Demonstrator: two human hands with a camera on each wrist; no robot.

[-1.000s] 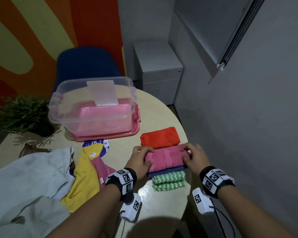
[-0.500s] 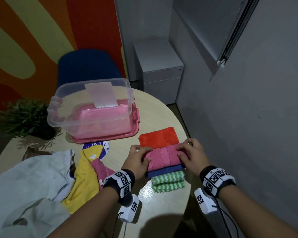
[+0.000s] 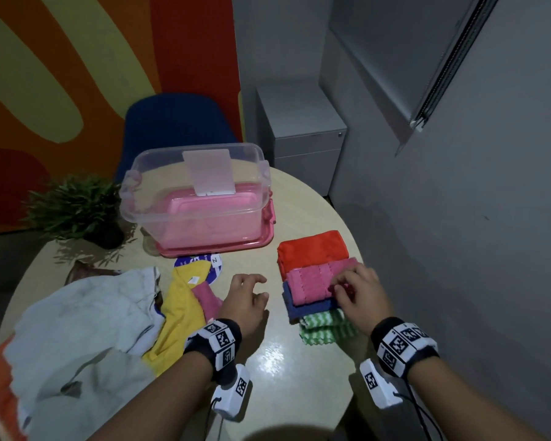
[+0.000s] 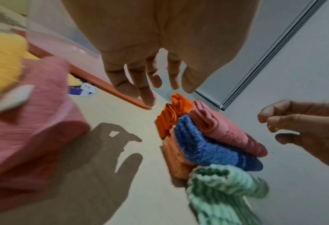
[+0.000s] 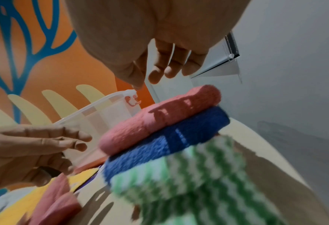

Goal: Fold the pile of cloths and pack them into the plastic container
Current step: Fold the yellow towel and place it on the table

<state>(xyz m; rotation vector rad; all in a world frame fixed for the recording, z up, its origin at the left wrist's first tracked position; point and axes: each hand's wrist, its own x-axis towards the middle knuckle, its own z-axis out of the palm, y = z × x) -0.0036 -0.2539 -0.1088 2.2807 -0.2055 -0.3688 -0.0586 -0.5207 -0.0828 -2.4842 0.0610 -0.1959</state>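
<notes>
Off beyond the left hand [image 3: 245, 302], the heap [image 3: 86, 329] of loose cloths sprawls wide, yellow and pink ends lying just beside that wrist, so any sweep of the arm could drag it and tangle what is left to fold. Ahead of both hands sits the container [image 3: 198, 198], open-topped, well apart from the fingers. Under the right hand [image 3: 360, 297] is the stack [image 3: 312, 291]: pink on blue on green, the orange one at its far side, layers stepped rather than square, so a one-sided lift could let it slide apart near the table's edge. The left hand hovers loose, fingers spread, holding nothing; the right hand's fingers curl over the pink cloth's near end, lightly it seems.
</notes>
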